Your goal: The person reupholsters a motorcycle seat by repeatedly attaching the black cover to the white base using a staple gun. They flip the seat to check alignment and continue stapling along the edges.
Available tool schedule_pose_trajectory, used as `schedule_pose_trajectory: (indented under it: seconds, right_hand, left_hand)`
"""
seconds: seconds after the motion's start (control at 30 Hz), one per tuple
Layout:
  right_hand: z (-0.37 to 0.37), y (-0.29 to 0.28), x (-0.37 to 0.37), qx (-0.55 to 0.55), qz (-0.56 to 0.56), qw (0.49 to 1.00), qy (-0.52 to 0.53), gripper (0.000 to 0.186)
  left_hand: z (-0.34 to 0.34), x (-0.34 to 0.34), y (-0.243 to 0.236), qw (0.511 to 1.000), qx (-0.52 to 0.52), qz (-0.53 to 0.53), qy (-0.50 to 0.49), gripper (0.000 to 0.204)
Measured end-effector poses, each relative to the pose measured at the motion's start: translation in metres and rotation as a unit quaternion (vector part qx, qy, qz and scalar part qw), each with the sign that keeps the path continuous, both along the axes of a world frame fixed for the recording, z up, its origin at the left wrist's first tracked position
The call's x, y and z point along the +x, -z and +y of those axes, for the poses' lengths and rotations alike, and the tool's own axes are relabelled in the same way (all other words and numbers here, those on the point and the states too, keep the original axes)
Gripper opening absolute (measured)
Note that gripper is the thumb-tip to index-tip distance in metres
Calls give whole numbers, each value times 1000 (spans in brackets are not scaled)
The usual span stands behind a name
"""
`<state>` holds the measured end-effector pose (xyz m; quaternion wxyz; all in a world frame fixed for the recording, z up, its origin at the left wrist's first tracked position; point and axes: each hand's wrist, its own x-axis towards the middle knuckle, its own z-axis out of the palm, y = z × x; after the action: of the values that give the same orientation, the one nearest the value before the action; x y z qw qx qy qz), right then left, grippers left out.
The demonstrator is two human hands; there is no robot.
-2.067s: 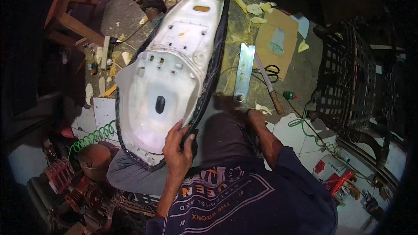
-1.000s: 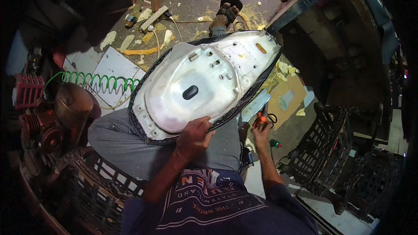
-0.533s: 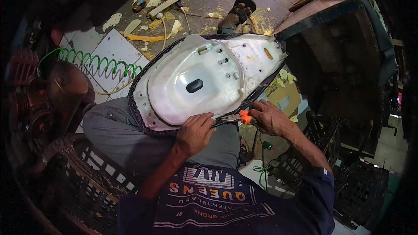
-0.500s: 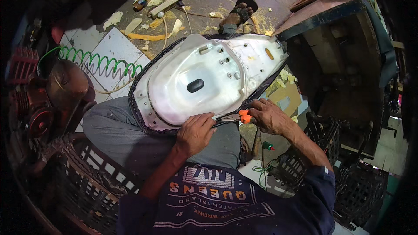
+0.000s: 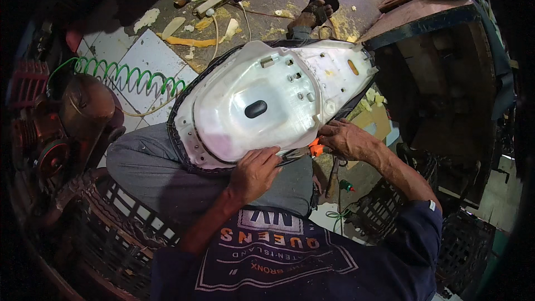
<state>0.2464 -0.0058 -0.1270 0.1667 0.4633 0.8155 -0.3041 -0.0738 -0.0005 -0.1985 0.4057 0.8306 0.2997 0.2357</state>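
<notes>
An upturned motorcycle seat (image 5: 234, 134) lies across my lap, its white plastic base facing up and a black cover edge (image 5: 177, 147) wrapped round the rim. My left hand (image 5: 255, 174) presses on the near rim, fingers together and closed over the edge. At the near right side of the seat, my right hand (image 5: 346, 139) is closed around pliers with orange handles (image 5: 316, 148). The pliers point left along the rim toward my left fingers; their jaws are mostly hidden by shadow and the edge.
A red compressor (image 5: 53, 153) with a green coiled hose (image 5: 131, 78) stands at left. Black plastic baskets (image 5: 384, 206) flank me. A wooden cabinet (image 5: 423, 25) is at right. Foam scraps (image 5: 146, 19) and a power strip (image 5: 216, 1) lie on the floor beyond, near a foot (image 5: 312, 14).
The whole view has shifted slightly. My right hand and the pliers sit closer against the seat's edge, with less of the pliers showing. My left hand stays on the rim.
</notes>
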Motion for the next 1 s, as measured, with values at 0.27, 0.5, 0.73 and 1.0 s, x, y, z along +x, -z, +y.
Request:
schedule_pose_trajectory:
  seconds: [0.27,0.5,0.73,1.0]
  right_hand:
    - [-4,4,-1,31,2,999,-5,24]
    - [-30,-9,-13,-43,-3,989,141,32]
    - [-24,-9,-6,51,1,998,47,27]
    - [-3,5,-3,45,-14,998,-40,22]
  left_hand:
    - [0,0,0,1000,2,-2,-2,28]
    - [-1,-1,0,1000,19,10,2,25]
    - [-1,1,0,1000,31,2,4,25]
    - [-3,0,1,1000,1,8,2,31]
